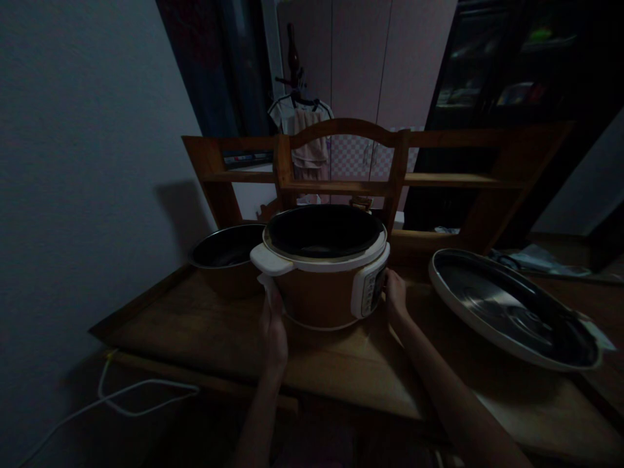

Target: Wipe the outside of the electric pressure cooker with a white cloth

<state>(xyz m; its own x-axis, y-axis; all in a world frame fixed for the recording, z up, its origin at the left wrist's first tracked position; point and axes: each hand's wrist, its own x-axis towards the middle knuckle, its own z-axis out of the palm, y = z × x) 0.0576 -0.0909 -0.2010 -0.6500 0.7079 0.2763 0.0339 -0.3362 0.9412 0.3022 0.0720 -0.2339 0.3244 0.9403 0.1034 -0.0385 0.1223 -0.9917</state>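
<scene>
Brown wood fills the lower middle of the frame: that is the table (351,374), and off its near edge at lower left I have a loose white cord (146,385). Above that edge my feed shows two bare hands, one to each side of the cooker (316,299), which stands upright at the centre, its dark mouth facing up. The left hand (273,335) has its fingers closed on a pale cloth (268,286), held at the cooker's side just below the white handle (270,260). The right hand (396,296) is curled against the opposite side, beside the panel (373,291); its fingertips are hidden from me, so I cannot tell whether it grips or merely steadies. Judging progress, I would call the cooker's opening up done: the lid (492,305) lies apart at right, shiny inner face showing, and a dark pot (229,281) stands at left, just beside the cooker. Lid and cooker are yet to be joined again; how much the cloth has covered, I cannot tell in this dim light. Farther back I see a wooden shelf (341,188), then hanging clothes (309,140) and pale cupboard doors (358,65) at upper centre.
</scene>
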